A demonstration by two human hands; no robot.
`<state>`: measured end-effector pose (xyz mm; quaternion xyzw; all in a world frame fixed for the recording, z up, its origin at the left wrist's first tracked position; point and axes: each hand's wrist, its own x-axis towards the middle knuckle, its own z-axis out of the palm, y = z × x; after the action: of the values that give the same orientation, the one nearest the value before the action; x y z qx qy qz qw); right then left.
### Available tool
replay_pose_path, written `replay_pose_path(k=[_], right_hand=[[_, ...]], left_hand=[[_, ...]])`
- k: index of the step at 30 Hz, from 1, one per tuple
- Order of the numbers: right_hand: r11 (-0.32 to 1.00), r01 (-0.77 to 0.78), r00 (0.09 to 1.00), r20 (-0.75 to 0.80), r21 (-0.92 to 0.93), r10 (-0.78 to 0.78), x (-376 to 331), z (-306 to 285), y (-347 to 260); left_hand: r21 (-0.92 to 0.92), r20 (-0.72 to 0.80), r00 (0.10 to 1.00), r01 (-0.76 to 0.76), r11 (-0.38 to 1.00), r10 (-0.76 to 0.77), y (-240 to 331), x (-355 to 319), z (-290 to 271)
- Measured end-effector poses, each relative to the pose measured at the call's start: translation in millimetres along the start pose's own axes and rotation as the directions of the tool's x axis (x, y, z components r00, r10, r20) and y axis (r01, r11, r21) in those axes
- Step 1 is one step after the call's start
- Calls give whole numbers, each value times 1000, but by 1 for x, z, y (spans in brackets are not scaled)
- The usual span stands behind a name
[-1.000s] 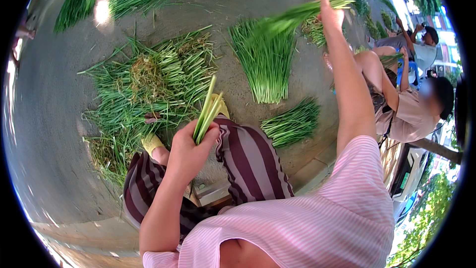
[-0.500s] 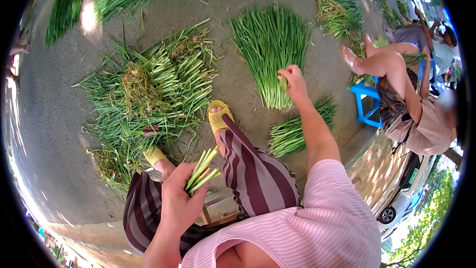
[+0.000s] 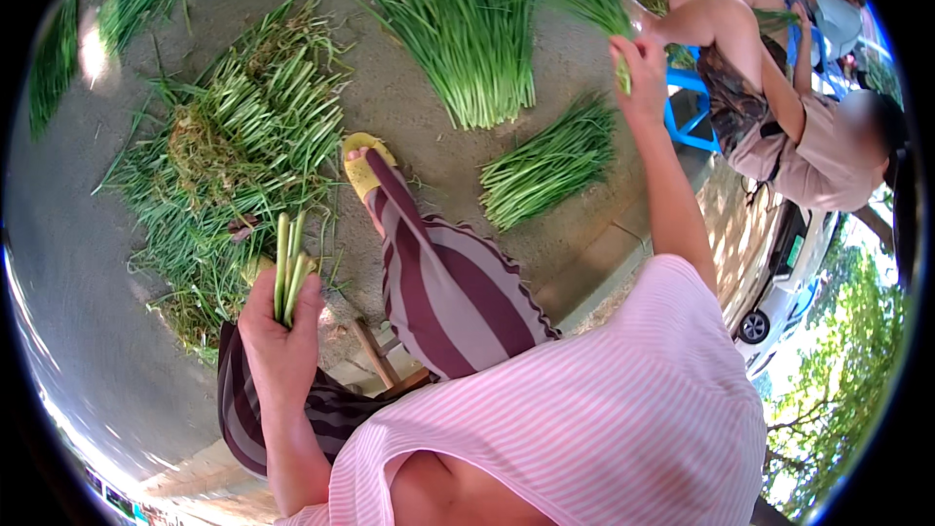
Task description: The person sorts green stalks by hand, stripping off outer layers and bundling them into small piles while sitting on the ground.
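Both hands [image 3: 282,317] grip stalks [image 3: 288,268], ends hidden.

Bare concrete ground [image 3: 107,331] carries everything. On it lie a loose, untidy heap of green stalks [image 3: 243,146] at left, a neat fanned pile [image 3: 467,29] at top centre, and a smaller tidy bundle [image 3: 550,170] just right of it, apart from both.

Wearer: short-sleeved top [image 3: 604,409], pink with fine white horizontal stripes, loose fit. Trousers [image 3: 448,282] wide-legged, broad vertical stripes in dark purple and pale mauve. Yellow slip-on sandal [image 3: 362,164] on one foot. Both forearms bare, no gloves, no visible jewellery.
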<state>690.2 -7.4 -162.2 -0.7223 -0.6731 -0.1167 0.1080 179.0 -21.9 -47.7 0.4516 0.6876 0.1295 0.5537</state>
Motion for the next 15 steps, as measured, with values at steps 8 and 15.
replay_pose_path(k=[8, 15], right_hand=[[834, -533, 806, 385, 142, 450, -216, 27, 4], [977, -213, 778, 608, 24, 155, -273, 68, -98]], left_hand=[[15, 53, 999, -5, 1000, 4, 6, 3, 4], [122, 23, 999, -48, 991, 46, 5, 11, 5]])
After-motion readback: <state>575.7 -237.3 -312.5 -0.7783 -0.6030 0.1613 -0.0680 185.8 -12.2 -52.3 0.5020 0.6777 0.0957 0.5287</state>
